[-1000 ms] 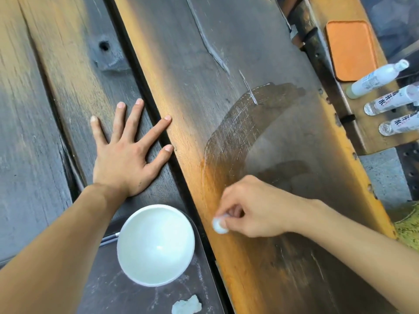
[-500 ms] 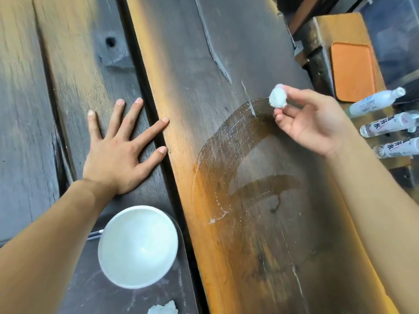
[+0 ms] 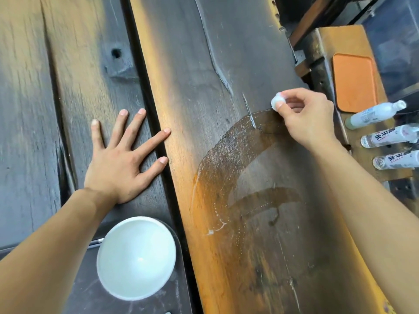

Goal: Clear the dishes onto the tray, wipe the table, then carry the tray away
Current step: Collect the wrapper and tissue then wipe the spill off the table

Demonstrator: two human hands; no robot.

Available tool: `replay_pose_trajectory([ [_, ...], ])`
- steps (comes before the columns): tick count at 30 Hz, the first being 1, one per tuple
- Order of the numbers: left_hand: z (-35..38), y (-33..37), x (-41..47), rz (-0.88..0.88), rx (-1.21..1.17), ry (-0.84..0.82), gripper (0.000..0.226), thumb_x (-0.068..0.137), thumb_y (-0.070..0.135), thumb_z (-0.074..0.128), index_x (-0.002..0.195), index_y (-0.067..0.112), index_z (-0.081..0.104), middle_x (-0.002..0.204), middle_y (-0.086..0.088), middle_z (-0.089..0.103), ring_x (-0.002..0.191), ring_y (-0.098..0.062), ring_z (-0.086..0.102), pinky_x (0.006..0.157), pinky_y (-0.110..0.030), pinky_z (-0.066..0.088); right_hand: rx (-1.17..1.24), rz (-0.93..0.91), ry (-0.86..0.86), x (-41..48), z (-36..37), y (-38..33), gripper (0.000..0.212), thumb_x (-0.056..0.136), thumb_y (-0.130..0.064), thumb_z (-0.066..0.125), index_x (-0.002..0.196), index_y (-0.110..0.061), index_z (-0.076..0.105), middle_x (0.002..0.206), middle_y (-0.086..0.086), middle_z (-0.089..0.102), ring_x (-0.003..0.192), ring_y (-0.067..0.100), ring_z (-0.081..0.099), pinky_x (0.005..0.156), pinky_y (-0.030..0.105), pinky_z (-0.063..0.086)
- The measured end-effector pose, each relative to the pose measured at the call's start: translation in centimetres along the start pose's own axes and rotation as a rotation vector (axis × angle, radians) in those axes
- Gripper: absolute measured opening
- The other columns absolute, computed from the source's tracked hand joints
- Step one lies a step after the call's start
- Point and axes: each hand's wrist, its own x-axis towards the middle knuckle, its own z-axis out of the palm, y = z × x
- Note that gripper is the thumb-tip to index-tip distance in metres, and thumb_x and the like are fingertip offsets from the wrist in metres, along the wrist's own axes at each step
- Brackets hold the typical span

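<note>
My right hand (image 3: 303, 116) pinches a small white wad of tissue (image 3: 277, 101) and presses it on the dark wooden table plank (image 3: 204, 64) at the top of a wet curved wipe mark (image 3: 229, 159). My left hand (image 3: 120, 159) lies flat, fingers spread, on the neighbouring plank to the left. A white empty bowl (image 3: 136, 257) sits on a dark tray (image 3: 90, 291) at the bottom left, just below my left wrist. A thin metal utensil (image 3: 96, 242) pokes out from behind the bowl.
On a side bench at the right lie an orange rectangular tray (image 3: 353, 82) and three clear bottles (image 3: 390, 134) on their sides. A dark gap (image 3: 147, 87) runs between the two planks. The table's right edge drops off by the bench.
My right hand swept the tissue from near the bowl up to the far end of the wet mark, lifted it briefly, and now presses it on the wood. The left hand stayed put.
</note>
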Motion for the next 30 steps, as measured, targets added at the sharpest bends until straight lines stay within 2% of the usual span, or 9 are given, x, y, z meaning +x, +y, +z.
replay_pose_trajectory([
  [3, 0.0, 0.0, 0.0, 0.0, 0.011, -0.003, 0.062, 0.097, 0.071, 0.021, 0.157, 0.055, 0.016, 0.172, -0.003, 0.007, 0.158, -0.032, 0.005, 0.116, -0.073, 0.005, 0.021, -0.026, 0.013, 0.1, 0.2, 0.3, 0.013, 0.088, -0.031, 0.066, 0.099, -0.031, 0.074, 0.091, -0.013, 0.073, 0.079, 0.0, 0.069, 0.08, 0.011, 0.054],
  [7, 0.0, 0.1, 0.1, 0.003, 0.013, -0.003, 0.063, 0.096, 0.071, 0.021, 0.157, 0.055, 0.017, 0.172, -0.003, 0.008, 0.158, -0.033, 0.007, 0.116, -0.073, 0.006, -0.092, -0.114, -0.034, 0.1, 0.1, 0.6, 0.018, 0.088, -0.027, 0.067, 0.103, -0.026, 0.077, 0.096, -0.005, 0.074, 0.079, 0.009, 0.069, 0.088, 0.025, 0.055],
  [11, 0.1, 0.0, 0.1, 0.009, 0.013, 0.005, 0.063, 0.096, 0.072, 0.021, 0.157, 0.055, 0.016, 0.172, -0.004, 0.01, 0.157, -0.034, 0.009, 0.115, -0.073, 0.006, -0.125, -0.105, -0.025, 0.6, 0.1, 0.0, 0.015, 0.085, -0.025, 0.064, 0.093, -0.026, 0.077, 0.093, -0.006, 0.076, 0.079, 0.011, 0.07, 0.084, 0.011, 0.047],
  [15, 0.1, -0.1, 0.1, 0.007, 0.013, 0.003, 0.063, 0.096, 0.072, 0.022, 0.157, 0.055, 0.018, 0.172, -0.004, 0.009, 0.157, -0.034, 0.009, 0.115, -0.073, 0.006, -0.181, -0.21, -0.013, -0.2, 1.0, -0.8, 0.015, 0.086, -0.02, 0.064, 0.092, -0.016, 0.077, 0.09, 0.007, 0.076, 0.084, 0.028, 0.07, 0.085, 0.04, 0.054],
  [17, 0.1, -0.1, 0.1, 0.008, 0.012, 0.003, 0.063, 0.096, 0.072, 0.021, 0.157, 0.055, 0.018, 0.172, -0.004, 0.009, 0.157, -0.034, 0.009, 0.115, -0.073, 0.006, -0.176, -0.338, -0.033, -1.6, 1.9, -1.8, 0.01, 0.086, -0.013, 0.069, 0.091, -0.011, 0.078, 0.09, 0.012, 0.077, 0.084, 0.032, 0.071, 0.082, 0.043, 0.055],
  [20, 0.2, 0.0, 0.1, 0.006, 0.009, 0.001, 0.063, 0.096, 0.072, 0.021, 0.157, 0.055, 0.017, 0.172, -0.004, 0.009, 0.157, -0.034, 0.009, 0.115, -0.073, 0.006, -0.11, -0.581, -0.159, -5.9, 2.9, -2.9, 0.015, 0.085, 0.0, 0.071, 0.097, -0.006, 0.078, 0.097, 0.009, 0.078, 0.085, 0.03, 0.072, 0.081, 0.039, 0.057],
  [24, 0.1, 0.0, 0.1, 0.006, 0.011, 0.006, 0.063, 0.096, 0.072, 0.02, 0.157, 0.056, 0.016, 0.172, -0.004, 0.01, 0.157, -0.034, 0.009, 0.115, -0.073, 0.006, 0.015, -0.828, -0.467, -12.1, 3.6, -3.4, 0.018, 0.083, 0.009, 0.073, 0.1, 0.001, 0.076, 0.103, 0.009, 0.076, 0.087, 0.028, 0.072, 0.082, 0.039, 0.058],
  [26, 0.1, 0.0, 0.2, 0.009, 0.011, 0.011, 0.063, 0.096, 0.072, 0.022, 0.157, 0.055, 0.017, 0.172, -0.004, 0.01, 0.157, -0.034, 0.009, 0.116, -0.073, 0.006, 0.082, -0.721, -0.383, -10.9, 2.8, -3.5, 0.017, 0.085, 0.002, 0.075, 0.1, -0.005, 0.078, 0.103, 0.004, 0.077, 0.093, 0.02, 0.073, 0.086, 0.035, 0.058],
  [30, 0.2, 0.0, 0.1, 0.008, 0.02, 0.024, 0.063, 0.097, 0.071, 0.023, 0.157, 0.054, 0.02, 0.171, -0.005, 0.011, 0.157, -0.034, 0.01, 0.116, -0.073, 0.006, 0.023, -0.12, 0.068, -2.0, -0.6, -1.6, 0.014, 0.085, -0.035, 0.069, 0.095, -0.029, 0.078, 0.091, -0.018, 0.075, 0.088, 0.0, 0.07, 0.088, 0.02, 0.052],
])
